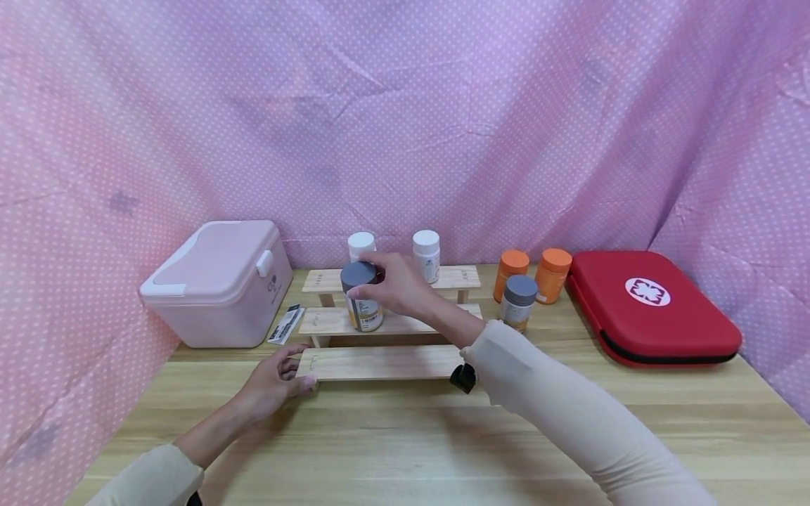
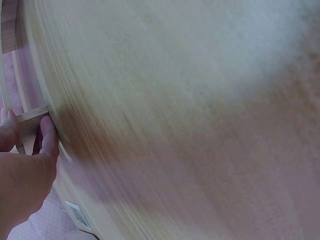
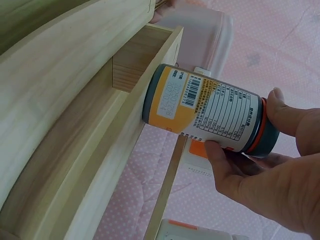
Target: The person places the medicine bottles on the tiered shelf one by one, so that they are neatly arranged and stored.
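Note:
My right hand (image 1: 400,284) grips a grey-lidded supplement bottle (image 1: 365,314) by its cap, with the bottle standing at the left part of the middle step of a three-tier wooden rack (image 1: 386,363). In the right wrist view the bottle's base meets the step's edge, and its printed label (image 3: 212,107) faces the camera. At the rack's lower left end, my left hand (image 1: 273,383) holds the front step, thumb in front and fingers behind. The left wrist view shows its fingers pinching the wooden end piece (image 2: 34,114). Two white bottles (image 1: 427,257) stand on the top step, one partly hidden.
Right of the rack stand another grey-lidded bottle (image 1: 518,301) and two orange bottles (image 1: 552,275). A red first-aid case (image 1: 658,309) lies farther right. On the left are a pale pink lidded box (image 1: 218,288) and a small printed packet (image 1: 287,324). A pink dotted cloth (image 1: 405,126) hangs behind.

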The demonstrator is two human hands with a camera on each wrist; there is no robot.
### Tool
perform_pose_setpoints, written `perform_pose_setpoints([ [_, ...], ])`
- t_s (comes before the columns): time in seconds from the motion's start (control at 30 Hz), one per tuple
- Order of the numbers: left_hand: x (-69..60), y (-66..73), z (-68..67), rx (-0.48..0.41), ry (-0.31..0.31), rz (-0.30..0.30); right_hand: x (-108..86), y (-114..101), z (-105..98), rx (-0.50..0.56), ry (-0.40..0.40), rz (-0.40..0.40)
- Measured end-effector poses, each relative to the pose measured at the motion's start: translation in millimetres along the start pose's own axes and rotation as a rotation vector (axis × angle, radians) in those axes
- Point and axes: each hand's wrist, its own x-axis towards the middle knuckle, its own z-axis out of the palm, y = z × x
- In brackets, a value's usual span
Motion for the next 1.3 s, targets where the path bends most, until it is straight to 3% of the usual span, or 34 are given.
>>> perform_pose_setpoints([
  [0.5,0.8,0.9,-2.1,-0.008,-0.003,0.005,1.9,-1.3,-1.7,-0.008,0.002,-0.020],
  [0.77,0.6,1.7,-2.6,0.006,0.001,0.008,-5.2,-3.1,-10.5,0.061,-0.019,0.003],
  [1.03,0.0,-2.3,-1.7,-0.005,0.006,0.025,-41.3,6.1,-38.0,0.050,-0.008,-0.011],
  [1.3,0.4,-2.0,-0.5,-0.013,-0.004,0.037,-94.7,43.6,-75.1,0.049,0.039,-0.031],
])
